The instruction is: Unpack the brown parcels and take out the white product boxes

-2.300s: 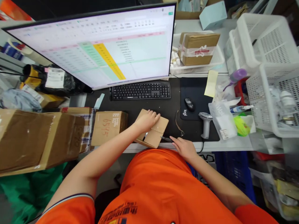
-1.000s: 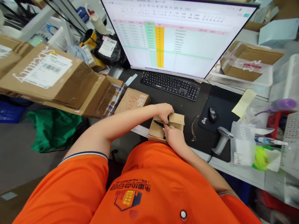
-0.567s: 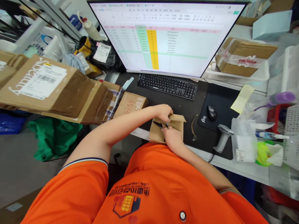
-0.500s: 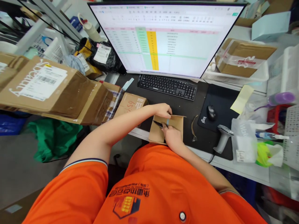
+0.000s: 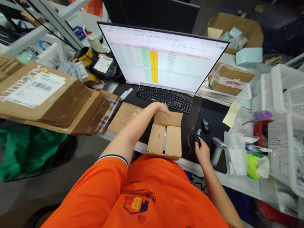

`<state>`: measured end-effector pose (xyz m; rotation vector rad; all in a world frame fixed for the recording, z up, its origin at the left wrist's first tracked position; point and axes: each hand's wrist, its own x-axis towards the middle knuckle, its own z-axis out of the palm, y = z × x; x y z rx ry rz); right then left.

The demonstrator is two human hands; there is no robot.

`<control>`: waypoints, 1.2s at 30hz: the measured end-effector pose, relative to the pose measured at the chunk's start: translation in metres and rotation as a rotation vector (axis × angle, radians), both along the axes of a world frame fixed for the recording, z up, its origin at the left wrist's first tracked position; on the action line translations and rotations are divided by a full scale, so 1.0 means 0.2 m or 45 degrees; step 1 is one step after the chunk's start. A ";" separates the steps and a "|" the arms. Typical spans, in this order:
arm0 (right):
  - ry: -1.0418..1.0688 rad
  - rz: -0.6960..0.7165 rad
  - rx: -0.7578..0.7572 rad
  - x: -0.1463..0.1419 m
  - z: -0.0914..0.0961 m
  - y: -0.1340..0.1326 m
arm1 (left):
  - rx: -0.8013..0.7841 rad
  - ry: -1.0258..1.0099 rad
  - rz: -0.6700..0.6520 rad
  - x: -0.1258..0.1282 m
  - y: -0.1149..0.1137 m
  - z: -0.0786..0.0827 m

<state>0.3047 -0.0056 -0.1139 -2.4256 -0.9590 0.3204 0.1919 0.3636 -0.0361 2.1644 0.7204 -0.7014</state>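
Several brown cartons (image 5: 76,91) are stacked at the far left, with a smaller carton (image 5: 123,117), marked by hand in red, set beside them on the table (image 5: 108,136). This smaller carton is partly covered by the left forearm, which is stretched forward and inward across it, the elbow bent and held out to the side. The left hand (image 5: 163,108) is placed at the far edge of a standing flap (image 5: 168,119), with the wrist bent downward. The thumb is laid over that edge, but the other fingers are mostly hidden, so whether the flap is pinched cannot be told.

The flap belongs to a brown box (image 5: 155,139), which is rested at the near edge of the table, directly in front of the body. Its two inner flaps are laid nearly flat, and a pale blue strip is seen in the narrow gap between them.

To the right, apart from the box, a slim black tool (image 5: 197,136) is gripped in the right hand (image 5: 202,152), the fingers closed around its near end and its far end pointed away from the body. The right forearm is extended forward from the lower right. A thin curled strip (image 5: 189,141) is lain just left of the tool; a mouse (image 5: 206,125) and a scanner (image 5: 217,151) are placed to its right.
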 end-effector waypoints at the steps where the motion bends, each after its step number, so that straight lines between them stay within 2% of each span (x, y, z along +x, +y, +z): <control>1: 0.001 -0.007 -0.028 0.04 -0.05 0.03 | 0.098 -0.035 0.010 0.02 -0.03 0.01; 3: -0.029 0.007 -0.060 0.09 -0.10 0.11 | 0.325 -0.121 0.041 0.01 -0.13 0.03; 5: -0.099 0.045 -0.029 0.09 -0.08 0.18 | 0.524 -0.233 0.073 -0.06 -0.29 0.04; 7: -0.145 0.153 0.139 0.05 0.00 0.25 | 0.680 -0.294 0.082 -0.17 -0.48 0.02; 9: -0.088 0.428 0.343 -0.04 0.11 0.31 | 0.886 -0.173 0.161 -0.30 -0.65 -0.02; 11: 0.037 0.859 0.403 -0.14 0.21 0.37 | 0.789 0.047 0.288 -0.42 -0.78 -0.04; 13: 0.115 1.237 0.283 -0.24 0.27 0.44 | 0.607 0.156 0.356 -0.51 -0.85 -0.04; 14: 0.113 1.353 0.194 -0.28 0.30 0.48 | 0.543 0.154 0.370 -0.53 -0.86 -0.04; 16: 0.056 1.475 0.049 -0.34 0.32 0.56 | 0.502 0.123 0.399 -0.56 -0.87 -0.01; 18: -0.028 1.541 0.018 -0.37 0.36 0.62 | 0.513 0.105 0.445 -0.58 -0.87 0.03; 20: -0.092 1.543 0.108 -0.35 0.41 0.64 | 0.505 0.052 0.513 -0.60 -0.85 0.07; 22: -0.121 1.444 0.244 -0.28 0.47 0.62 | 0.459 -0.079 0.640 -0.66 -0.83 0.11; 25: -0.060 1.262 0.359 -0.11 0.53 0.51 | 0.283 -0.405 0.891 -0.81 -0.74 0.14; 27: 0.009 1.182 0.311 0.02 0.51 0.40 | 0.114 -0.592 1.007 -0.95 -0.68 0.12; 30: 0.127 1.133 0.059 0.13 0.41 0.26 | -0.196 -0.769 1.160 -1.14 -0.61 0.04; 32: 0.193 1.083 -0.099 0.12 0.32 0.19 | -0.306 -0.844 1.223 -1.24 -0.61 -0.05; 34: 0.200 0.996 -0.177 0.04 0.24 0.15 | -0.209 -0.817 1.231 -1.30 -0.64 -0.14; 36: 0.166 0.934 -0.211 -0.05 0.20 0.14 | 0.016 -0.717 1.181 -1.32 -0.70 -0.21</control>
